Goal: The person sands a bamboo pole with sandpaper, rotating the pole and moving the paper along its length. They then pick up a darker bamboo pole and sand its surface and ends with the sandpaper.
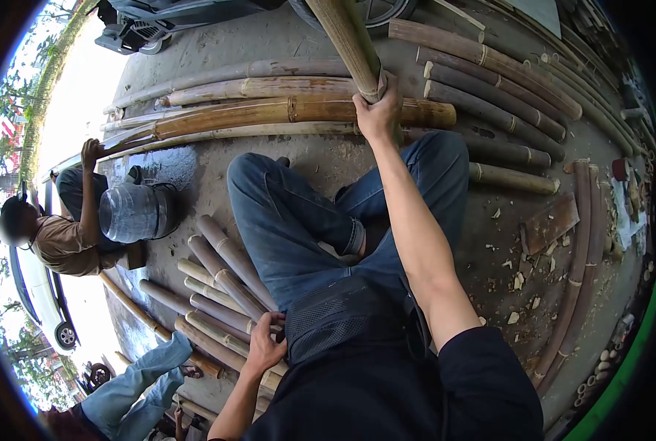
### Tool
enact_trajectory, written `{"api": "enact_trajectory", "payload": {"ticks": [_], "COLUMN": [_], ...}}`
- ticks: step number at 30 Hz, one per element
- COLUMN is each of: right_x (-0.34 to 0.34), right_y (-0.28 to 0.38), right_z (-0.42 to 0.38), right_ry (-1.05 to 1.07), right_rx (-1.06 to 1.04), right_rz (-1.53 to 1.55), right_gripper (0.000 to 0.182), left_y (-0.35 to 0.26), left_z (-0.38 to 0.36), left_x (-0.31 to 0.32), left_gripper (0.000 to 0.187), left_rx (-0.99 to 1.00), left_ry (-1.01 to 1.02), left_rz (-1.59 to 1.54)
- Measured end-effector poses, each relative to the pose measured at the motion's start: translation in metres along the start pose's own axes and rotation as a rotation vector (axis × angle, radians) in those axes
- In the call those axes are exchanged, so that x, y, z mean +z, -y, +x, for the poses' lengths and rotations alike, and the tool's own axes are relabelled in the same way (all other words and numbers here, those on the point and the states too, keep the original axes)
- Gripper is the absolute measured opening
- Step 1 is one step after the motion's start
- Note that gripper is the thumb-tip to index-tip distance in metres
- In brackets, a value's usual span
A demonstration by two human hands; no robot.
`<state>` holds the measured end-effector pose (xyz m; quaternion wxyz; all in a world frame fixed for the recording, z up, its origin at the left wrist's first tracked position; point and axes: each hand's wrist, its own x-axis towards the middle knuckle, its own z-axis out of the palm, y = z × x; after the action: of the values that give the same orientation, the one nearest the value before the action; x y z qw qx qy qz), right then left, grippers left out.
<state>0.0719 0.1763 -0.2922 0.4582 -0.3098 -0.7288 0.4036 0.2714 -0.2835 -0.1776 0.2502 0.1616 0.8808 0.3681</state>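
Observation:
Out past my raised knees, my right hand is closed round the near end of a bamboo pole that rises toward the top of the view. A thin strip shows beside the thumb. Behind this hand a shiny brown bamboo pole lies crosswise on other poles. Down at my waist, my left hand has its fingers bent at the edge of a black mesh bag on my lap; what they pinch is hidden.
At left a person sits by a large plastic-wrapped container, a hand on the brown pole's far end. Cut bamboo lengths lie at my left, more poles at upper right. Wood chips litter the floor. Another person's legs show lower left.

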Motion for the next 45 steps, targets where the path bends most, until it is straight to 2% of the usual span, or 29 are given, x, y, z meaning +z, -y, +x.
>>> {"api": "enact_trajectory", "payload": {"ticks": [1,2,4,5,6,8,9,10,12,17,19,20,22,26,28,29,31,35,38,40,45], "right_x": [-0.001,-0.002,-0.005,-0.006,-0.008,-0.01,-0.01,-0.009,-0.007,-0.012,-0.013,-0.014,-0.015,-0.015,-0.013,-0.012,-0.012,-0.009,-0.008,-0.008,-0.007], "right_y": [-0.007,-0.013,-0.026,-0.033,-0.036,-0.039,-0.04,-0.041,-0.042,-0.044,-0.047,-0.048,-0.05,-0.047,-0.044,-0.043,-0.045,-0.045,-0.042,-0.044,-0.044], "right_z": [-0.004,-0.006,-0.012,-0.014,-0.016,-0.015,-0.014,-0.014,-0.013,-0.01,-0.008,-0.008,-0.008,-0.009,-0.01,-0.01,-0.011,-0.015,-0.016,-0.016,-0.017], "right_ry": [0.005,0.008,0.021,0.035,0.044,0.066,0.068,0.073,0.082,0.08,0.075,0.072,0.073,0.081,0.062,0.047,0.053,0.065,0.078,0.081,0.09], "right_rx": [-0.01,-0.022,-0.018,-0.027,-0.019,-0.043,-0.034,-0.029,-0.021,-0.005,-0.009,-0.016,-0.011,0.008,0.006,0.005,-0.004,-0.026,-0.037,-0.042,-0.058], "right_rz": [-0.001,-0.003,-0.076,-0.141,-0.146,-0.09,-0.091,-0.102,-0.112,-0.05,-0.046,-0.033,-0.03,-0.036,-0.039,-0.041,-0.05,-0.063,-0.069,-0.076,-0.009], "right_gripper": [0.061,0.062,0.06,0.058,0.058,0.058,0.058,0.059,0.059,0.06,0.061,0.061,0.062,0.064,0.061,0.057,0.058,0.059,0.059,0.06,0.06], "left_y": [-0.005,0.005,0.023,0.019,0.023,0.04,0.035,0.029,0.019,0.018,0.011,0.011,0.013,0.008,0.005,0.007,0.008,0.003,-0.008,-0.034,0.007], "left_z": [-0.003,-0.01,-0.019,-0.018,-0.019,-0.024,-0.022,-0.019,-0.009,-0.008,-0.007,-0.003,0.008,0.015,0.011,0.007,-0.001,-0.005,0.002,0.02,0.034], "left_x": [-0.004,-0.006,-0.01,-0.014,-0.014,-0.018,-0.015,-0.018,-0.026,-0.016,-0.013,-0.014,-0.013,-0.014,-0.009,-0.011,-0.012,-0.006,-0.003,-0.009,0.002], "left_gripper": [0.016,0.016,0.022,0.028,0.028,0.03,0.02,0.02,0.008,0.023,0.039,0.039,0.054,0.062,0.065,0.065,0.063,0.064,0.058,0.046,0.035], "left_rx": [-0.103,-0.114,-0.541,-0.743,-0.756,-0.716,-0.499,-0.511,-0.034,0.022,0.05,0.049,0.239,0.194,0.216,0.217,0.075,0.107,0.2,0.316,0.266], "left_ry": [0.07,0.081,0.302,0.291,0.294,0.43,0.382,0.384,0.359,0.328,0.245,0.251,0.366,0.448,0.35,0.353,0.357,0.34,0.301,0.265,0.187], "left_rz": [0.025,0.027,-0.218,-0.534,-0.535,-0.373,-0.274,-0.272,0.102,0.022,0.04,0.039,0.12,0.157,0.099,0.099,0.073,0.139,0.208,0.464,0.308]}}
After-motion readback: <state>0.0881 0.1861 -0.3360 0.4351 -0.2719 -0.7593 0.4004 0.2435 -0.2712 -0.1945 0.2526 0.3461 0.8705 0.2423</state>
